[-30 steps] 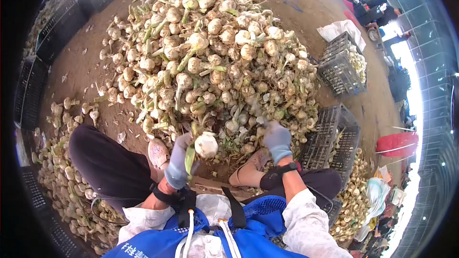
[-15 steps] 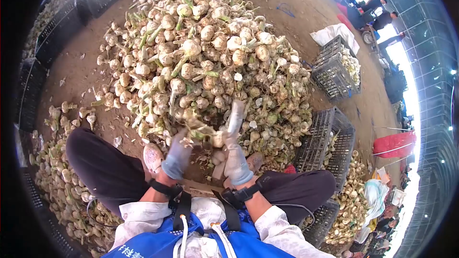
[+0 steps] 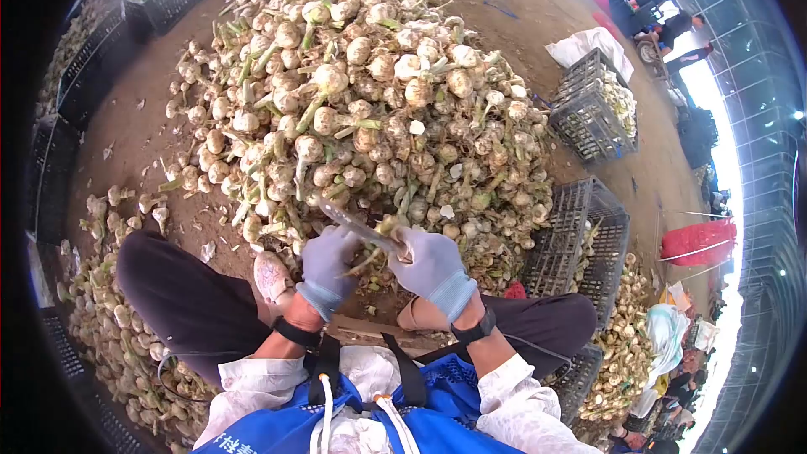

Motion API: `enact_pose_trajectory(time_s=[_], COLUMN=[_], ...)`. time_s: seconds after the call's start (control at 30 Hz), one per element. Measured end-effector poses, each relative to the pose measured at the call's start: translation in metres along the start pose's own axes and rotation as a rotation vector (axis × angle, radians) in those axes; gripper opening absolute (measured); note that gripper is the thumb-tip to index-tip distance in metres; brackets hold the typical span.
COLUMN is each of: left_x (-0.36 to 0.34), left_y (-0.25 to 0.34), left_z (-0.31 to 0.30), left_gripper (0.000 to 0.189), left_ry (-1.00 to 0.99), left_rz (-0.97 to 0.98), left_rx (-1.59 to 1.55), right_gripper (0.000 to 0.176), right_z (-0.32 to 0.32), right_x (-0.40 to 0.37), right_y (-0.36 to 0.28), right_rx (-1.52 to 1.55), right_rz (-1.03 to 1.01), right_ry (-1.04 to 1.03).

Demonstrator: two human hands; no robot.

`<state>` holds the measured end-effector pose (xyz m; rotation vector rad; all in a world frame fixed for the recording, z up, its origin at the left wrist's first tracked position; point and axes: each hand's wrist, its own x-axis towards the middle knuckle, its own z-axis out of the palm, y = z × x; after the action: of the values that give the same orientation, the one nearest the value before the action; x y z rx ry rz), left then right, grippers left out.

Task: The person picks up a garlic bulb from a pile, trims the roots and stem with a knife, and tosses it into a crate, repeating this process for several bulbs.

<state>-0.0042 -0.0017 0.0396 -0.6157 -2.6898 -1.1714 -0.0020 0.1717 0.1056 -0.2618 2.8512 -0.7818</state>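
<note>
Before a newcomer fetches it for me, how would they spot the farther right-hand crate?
Find the big garlic pile. Past the nearer dark crate on its right sits the farther crate, the one with a white sack behind it.

The garlic pile (image 3: pixel 361 101) lies on the ground (image 3: pixel 118 160), directly before the person's feet. Right of it stand two crates, the nearer crate (image 3: pixel 580 244) beside the right knee, the farther crate (image 3: pixel 595 109) beyond it, garlic inside. More garlic bulbs (image 3: pixel 126 345) lie left of the left leg.
</note>
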Motion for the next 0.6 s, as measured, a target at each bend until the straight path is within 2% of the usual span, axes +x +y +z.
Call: enact_pose_trajectory(time_s=[0.1, 0.17, 0.23, 0.27, 0.33, 0.37, 0.4, 0.47, 0.5, 0.53, 0.57, 0.6], left_x=[0.001, -0.002, 0.003, 0.006, 0.005, 0.002, 0.000, 0.005, 0.006, 0.005, 0.005, 0.005], left_y=[-0.001, -0.006, -0.014, -0.018, -0.023, -0.023, -0.029, -0.012, -0.005, -0.006, -0.006, -0.005], left_z=[0.001, 0.004, 0.000, -0.001, 0.002, 0.008, 0.028, 0.021, 0.016, 0.012, 0.005, -0.003], left_gripper=[0.028, 0.029, 0.026, 0.026, 0.019, 0.017, 0.019, 0.021, 0.023, 0.032, 0.032, 0.036], left_ry=[-0.081, -0.064, 0.173, 0.183, 0.136, 0.105, 0.198, 0.161, 0.134, 0.085, 0.102, 0.116], left_rz=[-0.013, -0.002, 0.000, 0.007, -0.172, -0.260, -0.217, -0.219, -0.237, -0.220, -0.216, -0.292], left_rx=[0.150, 0.129, 0.079, 0.078, -0.102, -0.201, -0.327, -0.274, -0.208, -0.031, -0.031, -0.027], right_gripper=[0.026, 0.027, 0.034, 0.034, 0.040, 0.044, 0.049, 0.061, 0.052, 0.044, 0.037, 0.029], right_z=[0.011, 0.017, 0.047, 0.058, 0.070, 0.050, 0.027, 0.018, 0.023, 0.042, 0.051, 0.048], right_x=[0.003, -0.004, -0.010, -0.013, -0.018, -0.014, -0.006, 0.001, 0.002, 0.001, 0.003, 0.008], right_y=[0.009, 0.027, 0.088, 0.105, 0.129, 0.099, 0.055, 0.013, -0.001, 0.004, 0.007, 0.018], right_rx=[-0.033, 0.046, -0.153, -0.159, 0.429, 0.549, 0.671, 0.769, 0.721, 0.725, 0.726, 0.753], right_rz=[0.018, 0.071, 0.302, 0.298, 0.499, 0.400, 0.303, 0.203, 0.129, 0.181, 0.225, 0.323], right_ry=[-0.005, -0.047, -0.305, -0.296, 0.062, 0.080, 0.109, -0.014, -0.012, 0.045, 0.095, 0.167])
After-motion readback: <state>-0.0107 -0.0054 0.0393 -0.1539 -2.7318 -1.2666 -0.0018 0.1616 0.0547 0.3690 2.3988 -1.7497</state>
